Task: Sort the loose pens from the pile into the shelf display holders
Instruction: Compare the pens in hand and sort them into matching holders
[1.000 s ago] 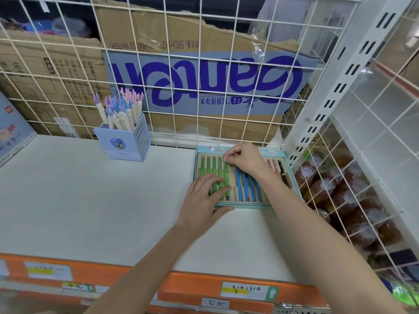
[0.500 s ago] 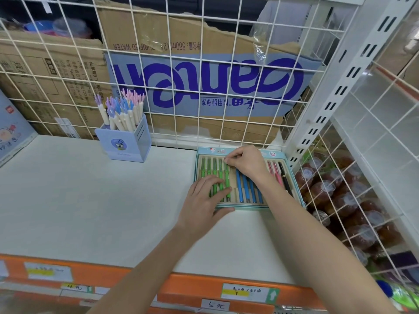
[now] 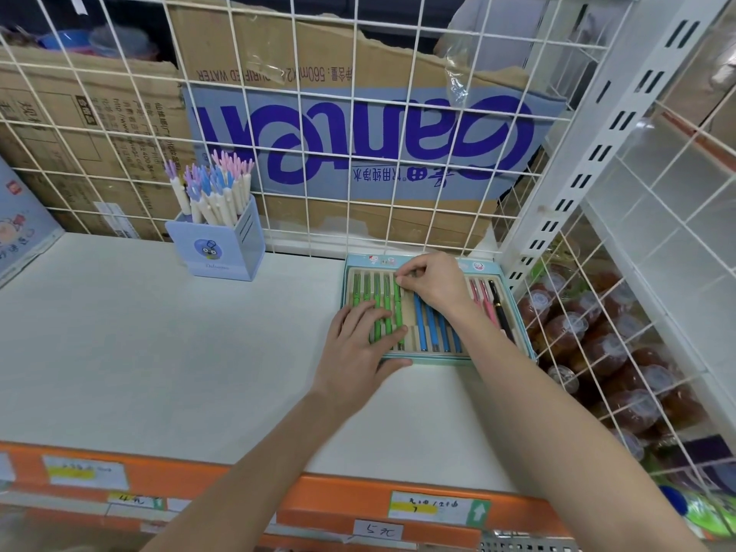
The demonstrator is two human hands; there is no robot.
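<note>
A light-blue display tray [image 3: 521,344] lies flat at the right back of the white shelf. In its slots lie green pens [image 3: 376,290], blue pens [image 3: 428,326], pink pens [image 3: 482,294] and a black pen [image 3: 500,308]. My left hand [image 3: 360,344] rests flat on the tray's front left part, fingers straight over the green pens. My right hand [image 3: 432,282] is curled over the tray's middle and pinches the top end of the rightmost green pen [image 3: 397,300].
A blue pen holder [image 3: 217,251] full of white pens stands at the back left of the tray. White wire grids close the back and the right side, with cardboard boxes [image 3: 358,125] behind. The orange shelf edge [image 3: 342,496] carries price labels.
Both hands stay at the tray. My right hand's fingertips have shifted slightly at the top of the green pens.
</note>
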